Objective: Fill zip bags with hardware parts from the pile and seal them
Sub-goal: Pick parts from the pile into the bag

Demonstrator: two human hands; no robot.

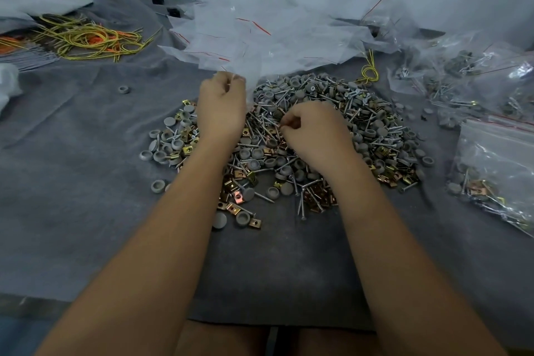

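Nearest the camera, two bare forearms reach forward over the grey cloth that covers the desk. The right hand sits low on the pile of hardware parts, its fingers curled in and pinching at small pieces among the screws; exactly what it has hold of is too small to tell. The left hand is a little farther out at the pile's left side, fingers and thumb closed on the edge of a clear zip bag, which hangs blurred above the far edge of the pile.

The pile itself lies in the middle of the cloth: grey round caps, silver screws and brass-coloured clips mixed together, with a few caps scattered loose around it. To the right, filled bags with red seal lines lie beside the pile. Behind the pile is a heap of empty clear bags. Far left, a tangle of yellow and orange ties rests on the cloth.
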